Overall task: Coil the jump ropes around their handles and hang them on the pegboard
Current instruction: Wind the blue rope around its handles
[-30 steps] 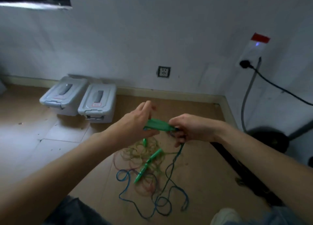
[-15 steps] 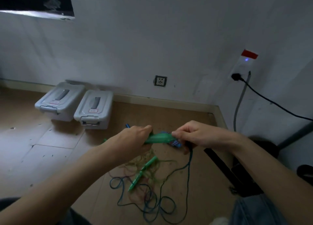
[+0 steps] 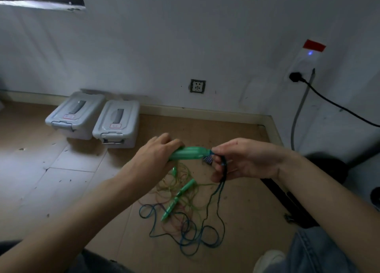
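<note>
My left hand (image 3: 156, 155) grips the left end of a pair of green jump-rope handles (image 3: 189, 153) held level above the floor. My right hand (image 3: 242, 159) pinches the dark blue-green rope (image 3: 223, 170) at the handles' right end, and the rope hangs down from it to loose loops (image 3: 189, 235) on the floor. Below lies a second rope: two green handles (image 3: 178, 196) end to end on a tangle of thin yellow-green cord (image 3: 174, 180). No pegboard is in view.
Two grey lidded plastic boxes (image 3: 115, 122) stand against the white wall at left. A wall socket (image 3: 197, 85) sits low on the wall. At right, a black cable (image 3: 339, 108) runs from a plug, and dark equipment (image 3: 292, 207) lies on the floor.
Both hands have stayed on the green handles. My right hand now has the rope running down through its fingers; the view has shifted slightly.
</note>
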Motion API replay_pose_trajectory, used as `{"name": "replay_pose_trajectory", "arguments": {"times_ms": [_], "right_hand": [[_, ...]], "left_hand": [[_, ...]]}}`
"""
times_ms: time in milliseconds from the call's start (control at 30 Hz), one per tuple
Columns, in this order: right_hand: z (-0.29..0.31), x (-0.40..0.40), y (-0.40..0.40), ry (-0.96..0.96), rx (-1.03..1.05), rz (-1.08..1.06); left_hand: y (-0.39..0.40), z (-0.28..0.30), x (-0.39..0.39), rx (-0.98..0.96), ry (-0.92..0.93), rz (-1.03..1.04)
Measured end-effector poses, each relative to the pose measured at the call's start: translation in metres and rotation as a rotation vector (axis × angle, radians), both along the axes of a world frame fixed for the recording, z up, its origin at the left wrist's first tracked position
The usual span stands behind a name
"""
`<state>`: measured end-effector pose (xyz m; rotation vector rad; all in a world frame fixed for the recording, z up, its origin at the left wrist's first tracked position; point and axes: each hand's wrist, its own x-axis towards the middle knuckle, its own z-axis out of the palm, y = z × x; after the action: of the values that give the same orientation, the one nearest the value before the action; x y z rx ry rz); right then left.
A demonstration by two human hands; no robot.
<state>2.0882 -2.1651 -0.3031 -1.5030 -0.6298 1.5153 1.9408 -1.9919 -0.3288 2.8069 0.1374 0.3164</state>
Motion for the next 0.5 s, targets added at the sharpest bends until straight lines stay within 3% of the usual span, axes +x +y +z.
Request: {"name": "replay_pose_trajectory", "arguments": {"times_ms": [67,100,167,233,333,400,500], "right_hand": [[0.000,-0.002,-0.002,0.079,-0.001,-0.067],[-0.002,-0.004,-0.002,-0.007,-0.015,-0.095],[-0.008,-0.011,-0.002,-0.565,-0.068,-0.016],[-0.016,-0.022,-0.002,-1.165,-0.142,0.270],[-0.025,-0.038,-0.004,-1.588,-0.265,0.601],[-0.024,-0.046,-0.004,-1.619,-0.260,0.699],[-0.015,-0.048,-0.002,-1.245,-0.126,0.786]], "left_hand": [[0.001,0.000,-0.001,0.020,-0.071,0.011],[0.001,-0.002,-0.002,0.026,-0.061,0.010],[-0.001,-0.010,-0.001,0.040,0.073,-0.010],[-0.006,-0.022,-0.001,0.109,0.256,-0.053],[-0.012,-0.040,-0.002,0.183,0.417,-0.135],[-0.019,-0.048,-0.002,0.240,0.445,-0.246],[-0.030,-0.046,-0.005,0.347,0.328,-0.518]]}}
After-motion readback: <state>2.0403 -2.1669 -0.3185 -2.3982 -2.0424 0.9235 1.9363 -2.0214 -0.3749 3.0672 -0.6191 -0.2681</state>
